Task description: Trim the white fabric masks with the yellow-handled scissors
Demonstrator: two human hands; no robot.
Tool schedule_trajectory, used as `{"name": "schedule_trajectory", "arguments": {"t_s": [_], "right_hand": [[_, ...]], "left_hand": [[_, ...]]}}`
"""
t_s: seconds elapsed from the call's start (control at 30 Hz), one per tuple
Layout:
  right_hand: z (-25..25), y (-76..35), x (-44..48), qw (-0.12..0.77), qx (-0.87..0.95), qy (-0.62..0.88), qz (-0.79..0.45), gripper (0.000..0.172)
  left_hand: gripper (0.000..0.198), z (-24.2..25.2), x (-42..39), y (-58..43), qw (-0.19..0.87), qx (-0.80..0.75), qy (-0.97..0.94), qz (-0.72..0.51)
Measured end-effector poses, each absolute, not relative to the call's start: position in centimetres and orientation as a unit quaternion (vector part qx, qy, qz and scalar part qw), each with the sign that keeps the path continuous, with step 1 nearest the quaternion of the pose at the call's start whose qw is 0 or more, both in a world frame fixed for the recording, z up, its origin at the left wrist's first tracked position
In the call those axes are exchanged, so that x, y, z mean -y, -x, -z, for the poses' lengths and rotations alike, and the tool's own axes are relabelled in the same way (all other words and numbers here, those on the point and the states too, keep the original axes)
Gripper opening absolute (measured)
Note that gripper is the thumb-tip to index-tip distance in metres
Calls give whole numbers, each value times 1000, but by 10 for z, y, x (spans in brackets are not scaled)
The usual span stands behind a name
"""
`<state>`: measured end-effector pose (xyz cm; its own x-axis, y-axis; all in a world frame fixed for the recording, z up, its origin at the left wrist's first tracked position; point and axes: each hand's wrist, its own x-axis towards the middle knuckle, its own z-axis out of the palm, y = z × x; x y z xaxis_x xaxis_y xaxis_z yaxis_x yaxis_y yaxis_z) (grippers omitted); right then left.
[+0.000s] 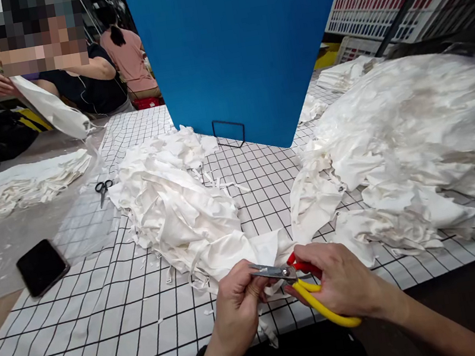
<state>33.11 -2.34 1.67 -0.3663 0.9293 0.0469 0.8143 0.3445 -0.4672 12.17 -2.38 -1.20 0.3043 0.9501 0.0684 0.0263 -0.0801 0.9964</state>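
Far left: smartphone (42, 267), then spare black-handled scissors (103, 189) beside the left heap of white fabric (184, 210). My left hand (238, 298) pinches the white fabric piece (270, 246) at the heap's near edge, fingertips right by the blades. My right hand (343, 275) grips the red-and-yellow-handled scissors (289, 274); can't tell if the blades are closed. Hands near each other, not touching. Right: plastic-covered fabric pile (400, 98). Step looks like trimming; next move calls for taut cloth, fingertips clear.

Yellow-red scissors (289, 273) pointing left; crumpled white cloth (270, 246).
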Motion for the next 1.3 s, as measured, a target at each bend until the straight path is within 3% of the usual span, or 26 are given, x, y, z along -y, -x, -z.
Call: {"name": "schedule_trajectory", "arguments": {"t_s": [0.17,0.33,0.43,0.57,0.7,0.77,0.87,0.97,1.07,1.13,1.23,1.3], "right_hand": [[-9,-333,23,185,789,544,-219,32],[-4,-346,23,231,682,544,-431,33],[5,-362,22,273,608,560,-491,35],[19,-395,15,317,554,638,-430,32],[22,-424,-6,323,510,744,-286,25],[23,-423,-21,319,505,768,-231,25],[30,-401,-44,323,518,760,-223,27],[36,-372,-56,335,524,751,-223,16],[31,-351,-47,352,537,731,-229,11],[20,-341,-27,373,562,692,-258,15],[-1,-327,10,404,610,595,-333,20],[-10,-316,31,398,628,556,-373,22]], "left_hand": [[24,11,22,-123,578,-409,-565,-424],[25,13,20,-124,556,-423,-571,-432],[24,9,13,-117,509,-439,-592,-445],[15,-26,-30,-88,363,-473,-597,-536],[20,-89,-122,-48,104,-479,-597,-635],[35,-116,-170,-34,-21,-520,-605,-602],[54,-135,-211,-33,-62,-608,-673,-417],[55,-123,-202,-56,-38,-650,-720,-239],[46,-89,-162,-96,63,-587,-771,-238],[44,-61,-135,-126,278,-515,-779,-225],[42,-23,-108,-170,673,-428,-581,-165],[40,-3,-99,-196,766,-396,-483,-152]]}}
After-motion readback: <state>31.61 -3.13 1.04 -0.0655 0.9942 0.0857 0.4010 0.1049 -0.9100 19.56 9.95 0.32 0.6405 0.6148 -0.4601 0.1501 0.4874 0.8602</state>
